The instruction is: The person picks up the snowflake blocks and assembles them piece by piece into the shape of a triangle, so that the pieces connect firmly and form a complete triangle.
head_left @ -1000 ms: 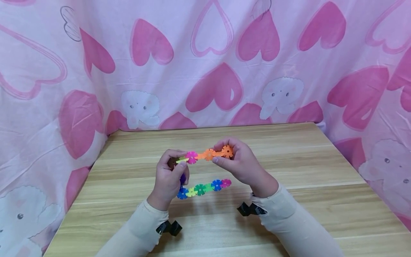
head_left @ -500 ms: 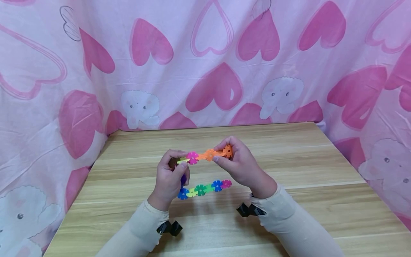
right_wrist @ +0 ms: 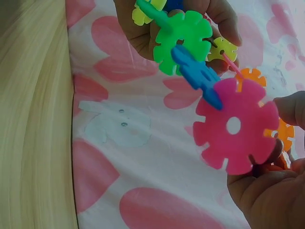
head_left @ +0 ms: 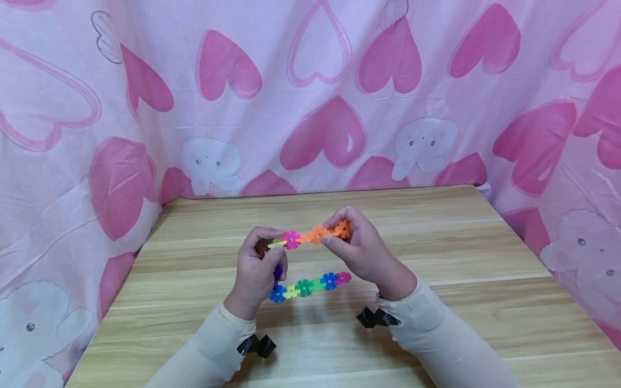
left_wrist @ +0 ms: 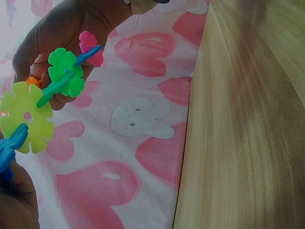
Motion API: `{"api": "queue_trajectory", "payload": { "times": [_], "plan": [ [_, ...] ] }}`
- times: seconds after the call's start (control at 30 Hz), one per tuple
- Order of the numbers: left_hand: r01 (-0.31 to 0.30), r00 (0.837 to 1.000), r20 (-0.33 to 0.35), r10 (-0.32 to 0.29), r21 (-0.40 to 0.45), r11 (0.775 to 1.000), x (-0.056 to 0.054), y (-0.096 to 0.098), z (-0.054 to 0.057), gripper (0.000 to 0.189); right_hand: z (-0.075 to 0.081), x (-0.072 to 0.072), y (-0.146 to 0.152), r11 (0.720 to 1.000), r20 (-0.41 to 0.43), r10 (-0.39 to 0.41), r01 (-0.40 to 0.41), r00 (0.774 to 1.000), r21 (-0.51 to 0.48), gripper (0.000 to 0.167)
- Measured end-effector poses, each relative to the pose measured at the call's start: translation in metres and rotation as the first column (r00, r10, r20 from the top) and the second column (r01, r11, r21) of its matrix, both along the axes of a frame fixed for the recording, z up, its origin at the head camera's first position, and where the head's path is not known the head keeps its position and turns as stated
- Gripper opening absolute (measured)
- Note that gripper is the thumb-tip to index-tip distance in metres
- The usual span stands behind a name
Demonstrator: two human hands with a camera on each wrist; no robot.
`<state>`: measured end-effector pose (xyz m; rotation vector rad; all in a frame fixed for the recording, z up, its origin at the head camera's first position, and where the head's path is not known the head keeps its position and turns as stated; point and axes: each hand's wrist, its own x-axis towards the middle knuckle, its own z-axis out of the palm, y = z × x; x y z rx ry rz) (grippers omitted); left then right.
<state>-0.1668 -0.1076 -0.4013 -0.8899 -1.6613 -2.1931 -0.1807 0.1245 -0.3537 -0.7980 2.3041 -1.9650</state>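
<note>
A chain of slotted plastic snowflake discs is held above the table in a bent shape. My left hand (head_left: 252, 272) grips it at the left bend, beside a yellow disc (head_left: 277, 243) and a pink disc (head_left: 291, 240). At the chain's orange end, my right hand (head_left: 366, 250) pinches the orange discs (head_left: 318, 235) between thumb and fingers. The lower stretch hangs nearer the camera, with a blue disc (head_left: 277, 293), a green disc (head_left: 304, 288) and a pink end disc (right_wrist: 248, 138), which appears large in the right wrist view. My left fingers hide part of the bend.
The wood-grain table (head_left: 461, 334) lies beneath both hands. Pink cloth with hearts (head_left: 325, 134) hangs behind it and at both sides. A small black device is strapped at the left wrist (head_left: 257, 345) and another at the right wrist (head_left: 377, 317).
</note>
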Motion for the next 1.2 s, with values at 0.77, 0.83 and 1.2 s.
{"api": "queue_trajectory", "payload": {
  "times": [0.77,0.83,1.2],
  "plan": [
    [-0.141,0.982,-0.092,0.165,0.224,0.964,-0.003,-0.016,0.018,0.022,0.003,-0.009,0.020,0.989,0.101,0.094,-0.105,0.990,0.108,0.063],
    [-0.129,0.981,-0.111,0.158,0.236,0.963,-0.003,-0.016,0.019,0.022,0.003,-0.008,0.019,0.987,0.112,0.118,-0.128,0.987,0.095,0.062],
    [-0.082,0.992,-0.089,0.093,0.116,0.990,0.005,-0.009,0.014,0.022,0.003,-0.006,0.011,0.991,0.026,0.100,-0.097,0.995,-0.090,0.063]
  ]
}}
